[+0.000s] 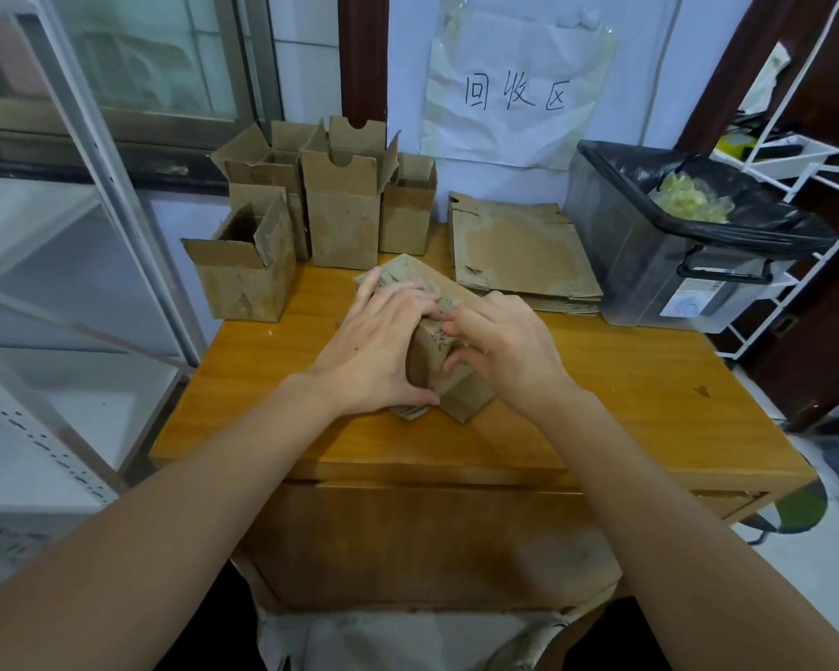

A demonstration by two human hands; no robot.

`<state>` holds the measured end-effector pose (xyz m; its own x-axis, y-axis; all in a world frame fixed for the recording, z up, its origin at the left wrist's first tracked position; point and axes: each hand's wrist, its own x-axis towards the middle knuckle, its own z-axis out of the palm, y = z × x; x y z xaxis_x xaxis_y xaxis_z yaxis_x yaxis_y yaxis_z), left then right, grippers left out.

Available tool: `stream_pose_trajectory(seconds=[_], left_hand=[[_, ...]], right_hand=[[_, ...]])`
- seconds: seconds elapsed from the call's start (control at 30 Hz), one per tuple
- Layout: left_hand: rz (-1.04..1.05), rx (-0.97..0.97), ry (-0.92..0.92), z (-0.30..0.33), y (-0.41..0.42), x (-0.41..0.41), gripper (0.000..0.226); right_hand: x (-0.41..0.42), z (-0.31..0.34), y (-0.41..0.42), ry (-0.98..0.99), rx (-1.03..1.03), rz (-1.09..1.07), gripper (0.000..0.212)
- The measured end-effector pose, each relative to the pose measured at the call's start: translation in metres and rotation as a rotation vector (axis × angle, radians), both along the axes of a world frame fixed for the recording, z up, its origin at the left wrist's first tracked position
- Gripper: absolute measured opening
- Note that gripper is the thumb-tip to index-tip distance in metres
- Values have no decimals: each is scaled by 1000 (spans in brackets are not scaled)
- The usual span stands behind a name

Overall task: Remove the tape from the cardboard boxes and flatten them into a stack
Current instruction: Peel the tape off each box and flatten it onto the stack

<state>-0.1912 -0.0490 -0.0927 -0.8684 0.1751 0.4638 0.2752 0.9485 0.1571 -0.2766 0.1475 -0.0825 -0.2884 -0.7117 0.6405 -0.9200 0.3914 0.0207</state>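
Closed cardboard box (437, 331) lies on its side at centre of the wooden surface (601, 380), long axis running 11 to 5 o'clock. Left hand (383, 351) grasps it, fingers curled over the top face, thumb under the near end. Right hand (509, 351) grasps the box's 3 o'clock side, fingertips (451, 326) pinching at the top edge; can't tell if tape is between them. Open upright boxes (345, 205) cluster at 11–12 o'clock against the wall, one more open box (243, 278) at 10 o'clock near the surface's edge. Flattened stack (519, 254) lies at 1 o'clock, just beside the clear bin (650, 263) at 2 o'clock; bin has a black liner and crumpled yellowish tape (693, 201) inside. Paper sign (514, 89) on wall at 12 o'clock.
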Motion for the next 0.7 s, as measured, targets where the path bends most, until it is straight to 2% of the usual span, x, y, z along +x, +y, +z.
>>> stream_pose_trajectory(seconds=[0.13,0.23,0.47,0.7], left_hand=[[-5,-7,1,0,-1,-1,102],[-2,-3,1,0,0,0,101],[-4,13,-2,0,-1,-1,98],[-5,21,2,1,-1,1,98]], right_hand=[[2,-4,4,-42,-109,56,13],[4,-4,10,-153,-124,48,21],[18,12,22,-525,27,49,46],[19,16,24,-488,44,52,60]])
